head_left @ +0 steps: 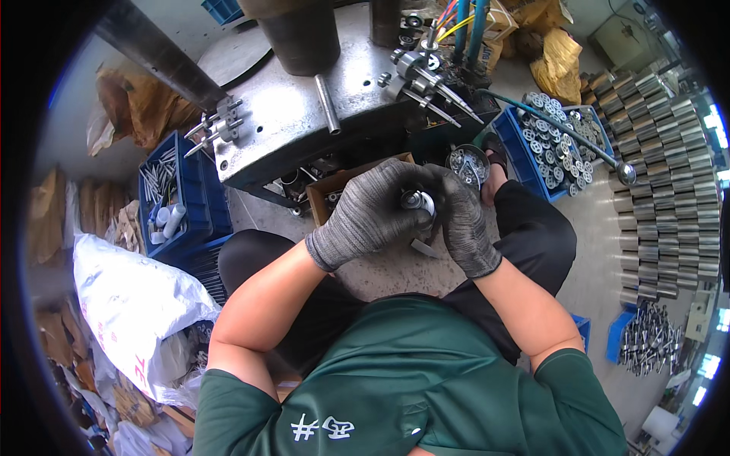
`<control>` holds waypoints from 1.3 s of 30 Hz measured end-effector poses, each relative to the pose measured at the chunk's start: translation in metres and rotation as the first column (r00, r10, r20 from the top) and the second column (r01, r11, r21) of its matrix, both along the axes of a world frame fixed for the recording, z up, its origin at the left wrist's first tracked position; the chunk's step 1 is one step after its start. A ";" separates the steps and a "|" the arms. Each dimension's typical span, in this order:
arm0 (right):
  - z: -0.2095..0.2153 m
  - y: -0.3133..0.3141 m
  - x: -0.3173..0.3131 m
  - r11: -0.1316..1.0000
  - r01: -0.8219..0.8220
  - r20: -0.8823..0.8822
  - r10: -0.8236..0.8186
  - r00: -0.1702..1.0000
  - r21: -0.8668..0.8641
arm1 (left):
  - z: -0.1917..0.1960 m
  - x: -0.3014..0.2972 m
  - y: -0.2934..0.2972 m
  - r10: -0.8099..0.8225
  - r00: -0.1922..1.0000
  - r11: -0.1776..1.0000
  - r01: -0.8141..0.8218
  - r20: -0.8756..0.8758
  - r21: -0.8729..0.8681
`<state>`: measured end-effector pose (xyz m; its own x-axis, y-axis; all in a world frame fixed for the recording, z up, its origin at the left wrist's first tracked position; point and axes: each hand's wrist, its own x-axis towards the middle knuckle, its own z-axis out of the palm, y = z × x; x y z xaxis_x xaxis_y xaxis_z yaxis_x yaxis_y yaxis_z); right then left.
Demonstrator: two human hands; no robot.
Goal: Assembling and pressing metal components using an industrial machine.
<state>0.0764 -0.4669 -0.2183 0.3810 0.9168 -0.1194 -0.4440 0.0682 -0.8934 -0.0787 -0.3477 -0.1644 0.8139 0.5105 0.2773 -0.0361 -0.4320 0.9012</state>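
Both of my hands wear grey knit gloves and are close together in front of my body, above the floor between my knees. My left hand (369,209) is curled round a shiny round metal part (413,200), whose circular end shows between thumb and fingers. My right hand (465,222) is closed against the right side of the same part, its fingertips partly hidden. Just beyond the hands is the metal workbench (285,121). On its top lie a short metal rod (328,105) and several shafts with cylindrical metal bodies (418,76).
A cardboard box (319,199) and a metal bowl of small parts (469,163) sit beyond my hands. A blue crate (201,205) of rods stands left, above a white plastic bag (129,304). To the right are a blue crate (508,125) of wheel-shaped parts and stacked metal cylinders (658,190).
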 end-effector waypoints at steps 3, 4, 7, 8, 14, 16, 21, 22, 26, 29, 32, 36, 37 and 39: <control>0.005 0.000 -0.003 0.995 -0.094 0.021 0.094 0.995 0.026 | 0.001 0.000 -0.001 0.016 0.999 1.000 -0.015 -0.040 0.012; 0.009 0.000 -0.005 0.996 -0.088 0.019 0.087 0.996 0.027 | 0.000 0.000 0.001 0.010 0.999 1.000 -0.009 -0.042 0.013; 0.013 -0.007 -0.003 0.996 -0.045 0.177 0.032 0.984 0.073 | -0.007 0.000 0.006 -0.033 0.999 0.996 0.032 -0.005 -0.082; 0.009 -0.013 0.008 0.999 -0.005 0.135 0.000 0.991 0.036 | -0.009 0.001 0.007 0.038 0.999 0.994 -0.040 -0.022 -0.100; 0.026 -0.017 0.016 0.987 0.149 0.231 -0.133 0.964 -0.054 | -0.007 0.000 0.011 0.098 0.989 0.995 -0.094 -0.108 0.042; 0.039 -0.009 0.004 0.991 0.098 0.164 -0.082 0.983 -0.090 | -0.009 -0.008 0.009 0.068 0.994 0.988 -0.078 -0.084 -0.134; -0.011 0.008 -0.002 0.993 -0.092 0.047 0.089 0.995 0.070 | -0.018 0.000 0.000 -0.039 0.997 0.954 0.057 0.065 -0.295; 0.005 0.006 -0.009 0.987 -0.163 -0.187 0.157 0.970 -0.017 | -0.014 -0.002 0.001 -0.047 0.999 0.967 0.053 0.027 -0.251; 0.017 -0.006 -0.011 0.947 -0.285 -0.158 0.262 0.952 -0.149 | -0.040 0.001 0.016 0.069 0.996 0.997 -0.067 -0.057 0.044; 0.023 -0.015 0.003 0.947 -0.286 -0.054 0.281 0.958 -0.148 | -0.074 -0.001 0.050 0.051 0.993 0.962 -0.079 -0.111 -0.261; 0.044 -0.033 0.017 0.975 -0.212 0.104 0.218 0.970 -0.066 | -0.105 -0.002 0.074 0.053 0.987 0.920 -0.108 -0.154 -0.377; 0.091 -0.077 0.055 0.946 0.047 0.165 -0.105 0.981 0.321 | -0.148 -0.010 0.086 0.129 0.914 0.988 -0.153 -0.384 -0.032; 0.110 -0.103 0.066 0.930 0.082 0.124 -0.134 0.983 0.358 | -0.142 -0.008 0.077 0.125 0.913 0.989 -0.148 -0.387 -0.030; 0.128 -0.154 0.088 0.890 0.326 0.071 -0.366 0.928 0.320 | -0.117 0.003 0.041 -0.030 0.883 1.000 0.026 -0.468 -0.015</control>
<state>0.1639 -0.6205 -0.0906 0.6741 0.7090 0.2071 -0.2292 0.4673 -0.8539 -0.0753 -0.3070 -0.2818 0.8623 0.4858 -0.1434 0.3786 -0.4300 0.8196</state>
